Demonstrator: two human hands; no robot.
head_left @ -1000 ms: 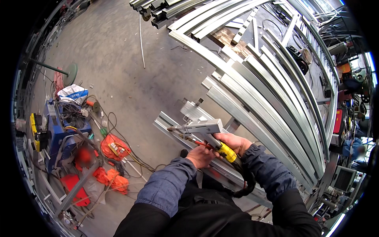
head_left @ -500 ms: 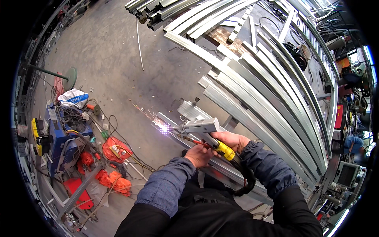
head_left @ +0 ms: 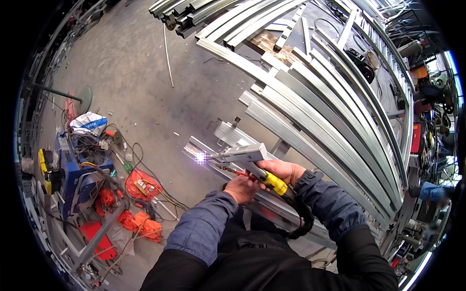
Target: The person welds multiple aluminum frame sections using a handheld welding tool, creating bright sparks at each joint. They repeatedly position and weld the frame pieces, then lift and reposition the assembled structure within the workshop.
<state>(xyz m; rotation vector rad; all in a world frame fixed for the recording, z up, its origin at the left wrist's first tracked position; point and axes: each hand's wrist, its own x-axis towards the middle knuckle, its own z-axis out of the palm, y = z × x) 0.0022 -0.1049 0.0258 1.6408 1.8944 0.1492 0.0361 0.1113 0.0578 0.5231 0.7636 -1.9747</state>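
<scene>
Concrete shop floor w/ cables: I see right hand [head_left: 284, 170] clamped on welding gun [head_left: 245, 155], left hand [head_left: 242, 188] steadying it, arc [head_left: 200, 157] at metal rail [head_left: 221, 160] end; wobble could burn through.

Illumination is even, diffuse daylight; the concrete floor [head_left: 131, 72] is evenly lit, with only soft, faint shadows under the clutter at the left. The brightest source is a small violet-white arc point [head_left: 200, 156] at the tip of the welding gun [head_left: 242, 154], overexposed and slightly haloed. Secondary brightness enters at the right rim through bluish openings [head_left: 451, 63], which are blown out. The stacked metal profiles [head_left: 330, 106] show mild specular sheen. Fisheye distortion bends straight edges strongly toward the rim, and a black vignette surrounds the circular field. Centre focus is sharp; the periphery is soft and smeared.
</scene>
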